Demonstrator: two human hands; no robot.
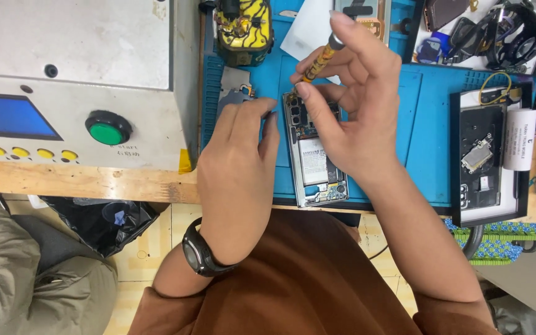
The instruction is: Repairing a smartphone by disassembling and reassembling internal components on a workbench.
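Head view, from the left: a grey metal machine box with a round green push button sits on the wooden bench edge, and a yellow-and-black device stands at the far side. Just right of the box, the left hand lies palm down on the blue rubber work mat, fingers loosely spread and pressed against the left edge of the opened smartphone with its back cover off, steadying it. The phone lies lengthwise near the bench's near edge. The right hand pinches a slim yellow-handled precision screwdriver, tip down at the phone's far end. Judging by this, a screw is being worked there; keeping the tip seated and upright seems essential. Far right lies a black tray holding small phone parts.
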